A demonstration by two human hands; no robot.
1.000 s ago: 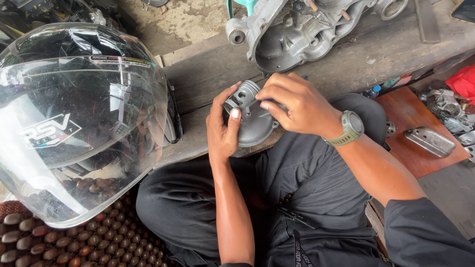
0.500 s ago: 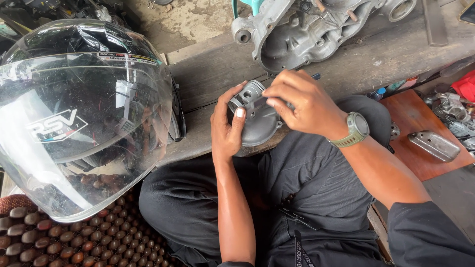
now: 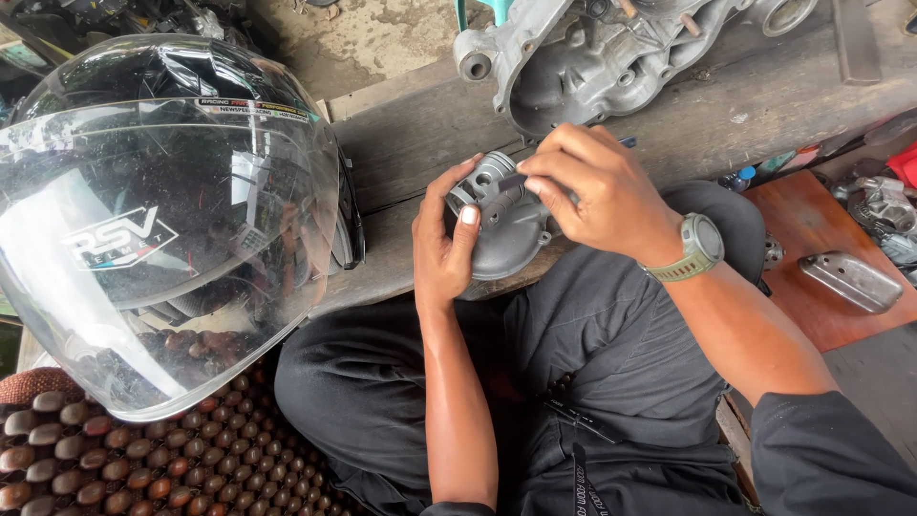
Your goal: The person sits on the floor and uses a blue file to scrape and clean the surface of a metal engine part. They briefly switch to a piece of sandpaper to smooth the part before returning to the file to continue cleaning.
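A motorcycle repair workshop: a bare grey cast-metal engine casing lies on the worn wooden desk, beside a black helmet with clear visor and loose metal parts.

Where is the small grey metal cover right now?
Head view, centre: the grey cover sits in the left hand, right hand on top, below the engine casing.

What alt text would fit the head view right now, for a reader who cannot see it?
A seated person's left hand grips a small grey metal casting over their lap while the right hand presses a thin dark tool against its top. A black visored helmet sits left; an engine casing lies on the wooden plank beyond.
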